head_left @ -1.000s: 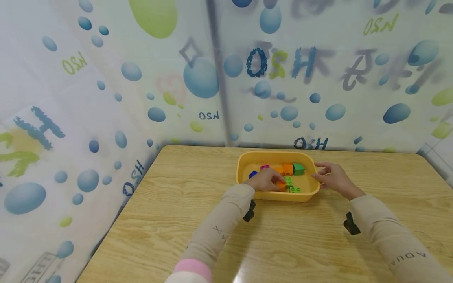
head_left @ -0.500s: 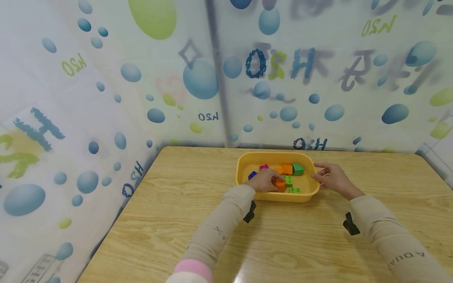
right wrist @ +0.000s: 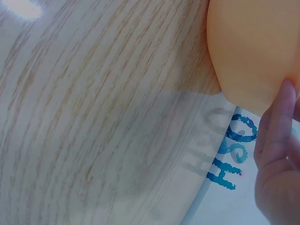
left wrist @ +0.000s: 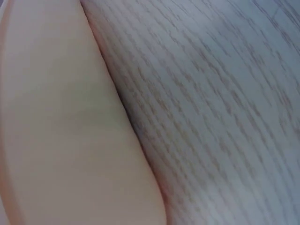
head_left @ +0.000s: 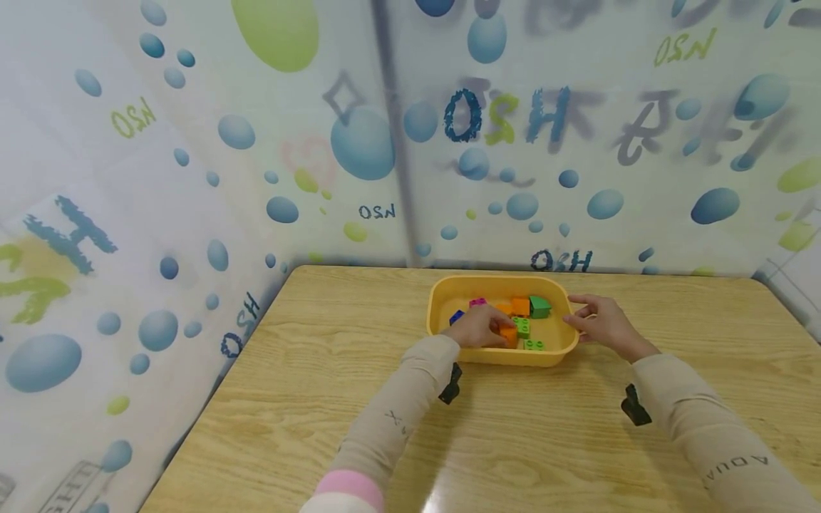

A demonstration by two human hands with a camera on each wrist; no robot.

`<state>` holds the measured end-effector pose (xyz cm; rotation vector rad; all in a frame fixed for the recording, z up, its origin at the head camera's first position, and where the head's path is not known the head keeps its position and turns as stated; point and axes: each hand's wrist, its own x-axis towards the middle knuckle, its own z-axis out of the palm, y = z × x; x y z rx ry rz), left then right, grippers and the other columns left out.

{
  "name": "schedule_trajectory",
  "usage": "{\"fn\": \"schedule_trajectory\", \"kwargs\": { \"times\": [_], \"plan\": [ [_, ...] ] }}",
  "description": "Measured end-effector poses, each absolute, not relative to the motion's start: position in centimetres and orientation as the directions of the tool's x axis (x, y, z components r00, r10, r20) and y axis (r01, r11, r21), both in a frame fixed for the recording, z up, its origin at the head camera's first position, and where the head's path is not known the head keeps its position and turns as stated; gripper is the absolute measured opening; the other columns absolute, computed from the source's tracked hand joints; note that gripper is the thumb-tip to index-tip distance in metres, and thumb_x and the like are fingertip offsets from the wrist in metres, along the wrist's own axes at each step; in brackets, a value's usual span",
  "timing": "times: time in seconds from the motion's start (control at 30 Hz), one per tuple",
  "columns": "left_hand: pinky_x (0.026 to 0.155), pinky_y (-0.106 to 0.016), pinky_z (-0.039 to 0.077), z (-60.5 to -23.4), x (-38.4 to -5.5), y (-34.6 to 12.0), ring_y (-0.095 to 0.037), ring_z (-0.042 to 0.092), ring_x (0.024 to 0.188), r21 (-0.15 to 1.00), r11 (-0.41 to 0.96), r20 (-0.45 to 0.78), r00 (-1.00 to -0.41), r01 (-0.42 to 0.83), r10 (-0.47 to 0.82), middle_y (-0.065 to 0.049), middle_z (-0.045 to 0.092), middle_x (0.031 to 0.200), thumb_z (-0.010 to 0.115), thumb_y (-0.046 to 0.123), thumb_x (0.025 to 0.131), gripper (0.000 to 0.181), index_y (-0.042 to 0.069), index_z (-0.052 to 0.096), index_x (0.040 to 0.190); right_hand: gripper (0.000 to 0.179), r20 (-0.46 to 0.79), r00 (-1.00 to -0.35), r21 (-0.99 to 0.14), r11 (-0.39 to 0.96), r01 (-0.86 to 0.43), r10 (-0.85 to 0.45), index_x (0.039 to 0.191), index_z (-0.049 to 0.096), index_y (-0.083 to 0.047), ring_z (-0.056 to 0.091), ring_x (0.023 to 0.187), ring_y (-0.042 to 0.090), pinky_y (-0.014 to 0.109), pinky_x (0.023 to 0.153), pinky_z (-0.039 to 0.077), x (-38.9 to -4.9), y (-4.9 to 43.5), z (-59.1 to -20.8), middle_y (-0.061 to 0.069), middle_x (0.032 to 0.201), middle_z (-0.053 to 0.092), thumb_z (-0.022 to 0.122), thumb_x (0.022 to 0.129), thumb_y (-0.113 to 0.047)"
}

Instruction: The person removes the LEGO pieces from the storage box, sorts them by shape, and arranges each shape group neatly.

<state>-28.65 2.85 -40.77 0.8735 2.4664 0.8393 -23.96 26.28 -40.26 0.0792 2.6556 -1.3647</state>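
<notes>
A yellow tub (head_left: 502,356) stands on the wooden table (head_left: 321,370) and holds several toy bricks. My left hand (head_left: 482,328) reaches inside it and grips an orange brick (head_left: 509,333). Beside that lie a light green brick (head_left: 523,327), a flat green piece (head_left: 535,345), a second orange brick (head_left: 520,306), a dark green brick (head_left: 540,306), a pink brick (head_left: 477,302) and a blue brick (head_left: 456,315). My right hand (head_left: 599,322) holds the tub's right rim. The left wrist view shows only the tub's outer wall (left wrist: 61,131) and table. In the right wrist view a finger (right wrist: 276,140) lies against the tub (right wrist: 253,47).
Plastic sheets printed with blue and green bubbles (head_left: 359,142) wall in the table at the back and left. The table's back edge (right wrist: 197,187) runs close behind the tub. Bare wood lies in front of the tub and to both sides.
My left hand has shifted very slightly inside the tub with the orange brick. The right hand has stayed on the rim.
</notes>
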Motion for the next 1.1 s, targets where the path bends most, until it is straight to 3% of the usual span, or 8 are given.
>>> {"fn": "schedule_trajectory", "kwargs": {
  "times": [0.4, 0.77, 1.1],
  "plan": [
    [0.08, -0.018, 0.042, -40.3, -28.5, 2.1, -0.008, 0.053, 0.092, 0.67, 0.615, -0.128, -0.752, 0.415, 0.647, 0.003, 0.06, 0.11, 0.067, 0.019, 0.079, 0.034, 0.012, 0.063, 0.111, 0.059, -0.166, -0.986, -0.81, 0.575, 0.117, -0.033, 0.133, 0.028, 0.008, 0.056, 0.073, 0.022, 0.029, 0.062, 0.052, -24.0, 26.4, -40.2, 0.021, 0.099, 0.048, 0.057, 0.087, -0.014],
    [0.079, -0.018, 0.043, -39.6, -28.3, 0.6, -0.009, 0.055, 0.094, 0.718, 0.546, -0.026, -0.767, 0.432, 0.641, 0.0, 0.06, 0.109, 0.067, 0.022, 0.079, 0.037, 0.009, 0.06, 0.114, 0.058, -0.163, -0.986, -0.804, 0.584, 0.112, -0.035, 0.133, 0.028, 0.008, 0.056, 0.072, 0.02, 0.029, 0.062, 0.052, -24.0, 26.3, -40.1, 0.022, 0.101, 0.047, 0.057, 0.087, -0.014],
    [0.07, -0.017, 0.045, -38.2, -27.0, -0.3, -0.008, 0.052, 0.083, 0.751, 0.484, 0.029, -0.754, 0.449, 0.656, 0.002, 0.059, 0.096, 0.066, 0.019, 0.08, 0.037, 0.009, 0.059, 0.115, 0.059, -0.168, -0.985, -0.805, 0.581, 0.121, -0.027, 0.133, 0.029, 0.008, 0.056, 0.071, 0.02, 0.029, 0.062, 0.052, -24.0, 26.3, -40.2, 0.022, 0.1, 0.048, 0.057, 0.087, -0.014]
  ]
}}
